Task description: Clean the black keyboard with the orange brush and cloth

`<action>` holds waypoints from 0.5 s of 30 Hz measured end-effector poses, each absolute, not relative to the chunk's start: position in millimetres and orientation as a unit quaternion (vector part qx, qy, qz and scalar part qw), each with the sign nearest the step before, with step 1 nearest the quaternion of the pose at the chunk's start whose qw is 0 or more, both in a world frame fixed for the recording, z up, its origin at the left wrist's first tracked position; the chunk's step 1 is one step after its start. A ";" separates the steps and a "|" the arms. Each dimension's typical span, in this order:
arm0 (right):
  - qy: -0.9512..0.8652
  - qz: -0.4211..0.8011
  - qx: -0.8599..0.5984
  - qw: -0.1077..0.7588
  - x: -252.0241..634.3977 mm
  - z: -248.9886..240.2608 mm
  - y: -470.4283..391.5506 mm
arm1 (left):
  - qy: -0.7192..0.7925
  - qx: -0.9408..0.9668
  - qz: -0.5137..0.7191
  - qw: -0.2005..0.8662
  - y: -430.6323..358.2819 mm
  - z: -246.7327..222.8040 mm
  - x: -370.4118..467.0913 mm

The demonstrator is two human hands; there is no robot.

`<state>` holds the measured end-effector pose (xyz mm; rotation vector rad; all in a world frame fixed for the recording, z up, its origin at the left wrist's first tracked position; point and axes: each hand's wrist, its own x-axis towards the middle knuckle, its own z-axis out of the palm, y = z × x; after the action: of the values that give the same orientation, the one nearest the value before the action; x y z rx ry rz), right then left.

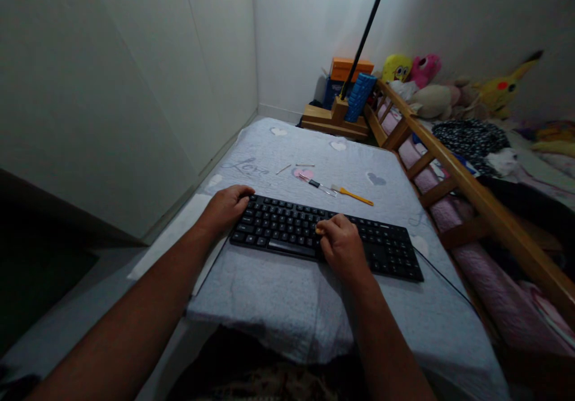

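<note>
A black keyboard lies at a slant on the cloth-covered table. My left hand grips its upper left corner, fingers closed over the edge. Over the right part of the letter keys, my right hand is closed in a pinch on a small yellowish piece, mostly hidden by the fingers. Behind the keyboard lie a wire keycap puller with a dark middle and a yellow-handled brush. Two thin cotton swabs, one left and one right, rest farther back.
A grey-blue cloth with hearts covers the table. The keyboard's cable runs off to the right, towards a wooden bed rail. Beyond the table stand a lamp pole on a wooden base and a blue roller. A pale wall panel rises at left.
</note>
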<state>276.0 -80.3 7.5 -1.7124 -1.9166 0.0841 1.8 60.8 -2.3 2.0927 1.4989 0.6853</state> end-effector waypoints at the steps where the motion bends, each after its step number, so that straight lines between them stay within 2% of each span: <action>1: -0.719 0.032 -0.637 0.276 275.5 6.7 -80.2 | 0.546 0.763 0.250 0.237 61.1 -2.7 1.7; 15: -0.764 0.084 -0.579 0.271 259.9 10.2 -85.3 | 0.549 0.763 0.252 0.232 60.2 -0.1 3.2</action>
<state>259.9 -85.3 10.2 -1.5587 -2.0590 0.2274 3.2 60.2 -0.1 2.0967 1.5083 0.6932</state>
